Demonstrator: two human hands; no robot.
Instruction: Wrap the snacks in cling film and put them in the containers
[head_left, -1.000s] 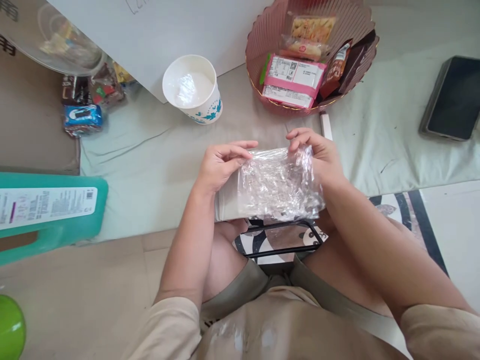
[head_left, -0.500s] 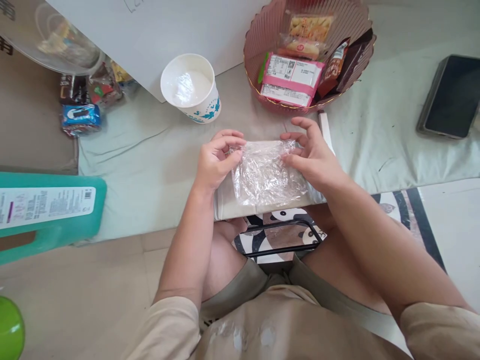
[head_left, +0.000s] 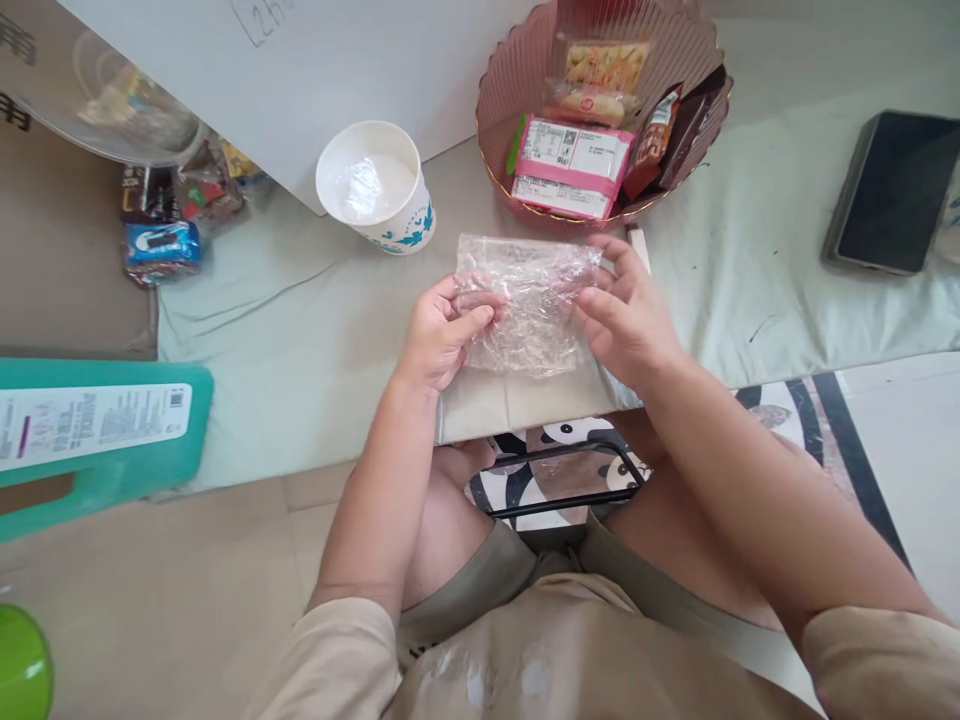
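left hand [head_left: 442, 335]: pinches the left edge of the plastic wrap [head_left: 525, 305], thumb on top, fingers curled under it.
right hand [head_left: 626, 315]: fingers half open and spread, fingertips [head_left: 592, 298] pressed on the wrap's right edge; cannot tell if they clamp it or just touch.
plastic wrap: clear, crinkled sheet, stretched between both hands, held just above the pale green cloth [head_left: 300, 320], near the cloth's front edge, in front of the basket.
cup [head_left: 373, 187]: white paper cup with blue print, upright on the cloth, up-left of the wrap, apart from it; something shiny and clear inside.
basket [head_left: 517, 90]: pink ribbed bowl, behind the wrap, holds snack packets; a pink-and-white packet [head_left: 570, 165] lies at the front.
phone [head_left: 889, 190]: dark, flat on the cloth at far right, well apart from the hands.
white stick [head_left: 637, 245]: small white object on the cloth just behind the right hand, mostly hidden.
bottle [head_left: 90, 425]: teal, lying on its side at left edge, white label up.
snacks [head_left: 176, 215]: loose packets at upper left, by a clear lid.
lap: black-framed panda-print item [head_left: 562, 480] rests between the knees, below the cloth's edge.
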